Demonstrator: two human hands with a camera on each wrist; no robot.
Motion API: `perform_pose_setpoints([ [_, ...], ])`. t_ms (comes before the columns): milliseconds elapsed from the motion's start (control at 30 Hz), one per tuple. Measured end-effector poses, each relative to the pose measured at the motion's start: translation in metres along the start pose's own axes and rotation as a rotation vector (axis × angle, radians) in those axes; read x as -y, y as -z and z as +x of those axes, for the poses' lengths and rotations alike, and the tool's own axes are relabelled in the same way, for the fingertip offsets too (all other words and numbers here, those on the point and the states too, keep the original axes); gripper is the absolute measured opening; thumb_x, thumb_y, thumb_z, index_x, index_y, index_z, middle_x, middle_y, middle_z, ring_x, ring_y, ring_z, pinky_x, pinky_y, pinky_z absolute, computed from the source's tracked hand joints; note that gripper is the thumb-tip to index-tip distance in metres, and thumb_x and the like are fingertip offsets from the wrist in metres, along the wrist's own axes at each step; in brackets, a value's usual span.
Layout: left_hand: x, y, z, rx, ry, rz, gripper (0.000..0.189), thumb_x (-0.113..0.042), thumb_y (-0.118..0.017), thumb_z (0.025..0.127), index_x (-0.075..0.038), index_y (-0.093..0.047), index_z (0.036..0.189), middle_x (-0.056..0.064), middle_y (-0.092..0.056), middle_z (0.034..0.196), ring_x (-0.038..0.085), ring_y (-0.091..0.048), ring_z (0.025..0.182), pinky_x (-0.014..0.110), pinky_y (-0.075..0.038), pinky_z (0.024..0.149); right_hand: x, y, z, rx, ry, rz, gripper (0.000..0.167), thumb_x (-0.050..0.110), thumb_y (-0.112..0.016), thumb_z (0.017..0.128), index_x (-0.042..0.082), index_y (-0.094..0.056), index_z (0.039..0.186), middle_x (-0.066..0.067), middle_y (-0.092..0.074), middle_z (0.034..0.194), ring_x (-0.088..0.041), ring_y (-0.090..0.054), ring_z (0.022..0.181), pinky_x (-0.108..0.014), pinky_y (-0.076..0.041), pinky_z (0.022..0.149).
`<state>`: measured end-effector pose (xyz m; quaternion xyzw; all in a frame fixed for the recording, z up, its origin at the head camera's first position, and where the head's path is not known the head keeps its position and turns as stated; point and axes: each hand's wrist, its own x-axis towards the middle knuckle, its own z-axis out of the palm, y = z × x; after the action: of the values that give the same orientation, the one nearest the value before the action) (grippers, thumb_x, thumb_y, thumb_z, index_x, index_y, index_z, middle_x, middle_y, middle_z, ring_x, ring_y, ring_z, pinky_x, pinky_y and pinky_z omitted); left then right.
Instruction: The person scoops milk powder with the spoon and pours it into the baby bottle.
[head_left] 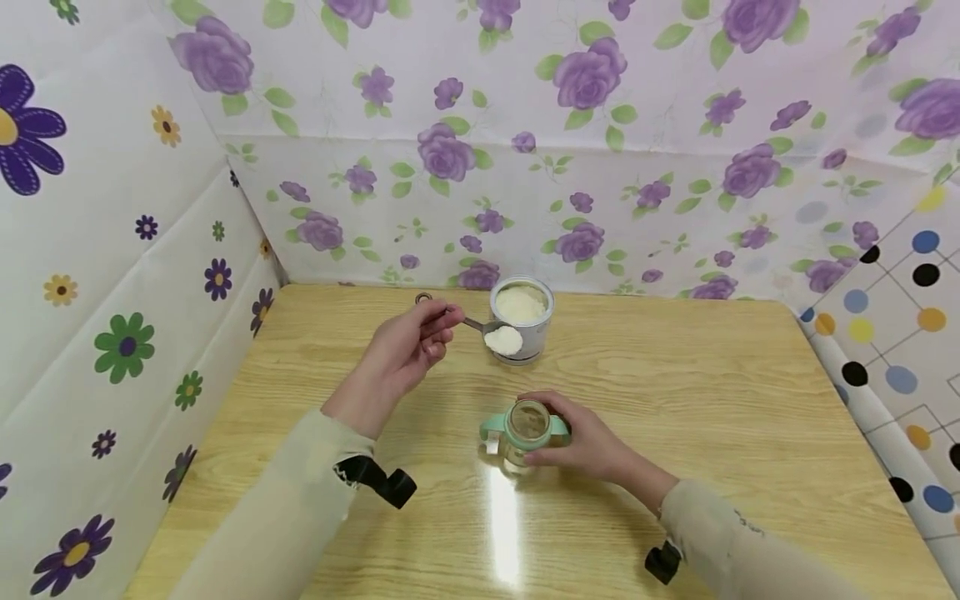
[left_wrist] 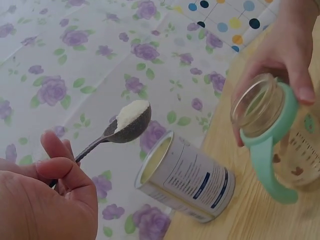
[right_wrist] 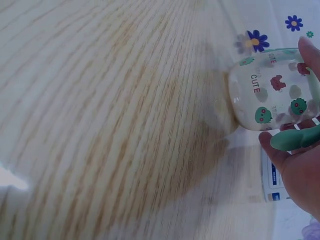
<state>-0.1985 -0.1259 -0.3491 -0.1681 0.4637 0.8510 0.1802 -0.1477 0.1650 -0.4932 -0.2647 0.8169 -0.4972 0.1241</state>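
Observation:
My left hand (head_left: 411, 343) pinches the handle of a dark metal spoon (left_wrist: 131, 129), its bowl heaped with white powder (head_left: 503, 340). In the head view the spoon's bowl appears in front of an open can (head_left: 534, 340) filled with pale powder; the left wrist view has the bowl above the can's rim. Nearer to me, a clear baby bottle (right_wrist: 272, 95) with a green collar and green handles (left_wrist: 265, 170) stands uncapped on the table. Around its right side curl the fingers and thumb of my right hand (head_left: 588, 440). Cartoon prints and measuring marks show on the bottle.
A light wood-grain table (head_left: 675, 375) carries the can and bottle. Flower-printed cloth (head_left: 450, 208) hangs behind and to the left, with dotted cloth (head_left: 900, 350) at the right. Black camera mounts (head_left: 382, 482) are strapped at both wrists.

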Motion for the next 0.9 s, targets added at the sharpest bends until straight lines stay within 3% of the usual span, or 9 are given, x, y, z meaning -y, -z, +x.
perform_pose_setpoints([
  [500,0.038,-0.003,-0.024,0.037,0.039,0.081,0.025,-0.016,-0.056,0.112,-0.006,-0.075,0.099,-0.001,-0.079,0.085,0.004,-0.058,0.062,0.013,-0.038,0.051,0.001,0.002,0.003,-0.029,-0.009,-0.041,0.076,0.029,-0.095,0.084,0.017,-0.057,0.149,-0.008,-0.070,0.135,-0.028,-0.066,0.123,-0.045,-0.052,0.106],
  [900,0.061,-0.001,-0.026,0.036,0.024,0.278,0.027,-0.018,-0.059,0.111,0.004,-0.072,0.118,-0.001,-0.079,0.087,0.006,-0.064,0.062,0.014,-0.041,0.051,0.000,0.000,0.004,-0.029,-0.040,-0.018,0.078,0.029,-0.095,0.084,0.020,-0.056,0.151,0.005,-0.068,0.137,-0.018,-0.064,0.125,-0.045,-0.050,0.108],
])
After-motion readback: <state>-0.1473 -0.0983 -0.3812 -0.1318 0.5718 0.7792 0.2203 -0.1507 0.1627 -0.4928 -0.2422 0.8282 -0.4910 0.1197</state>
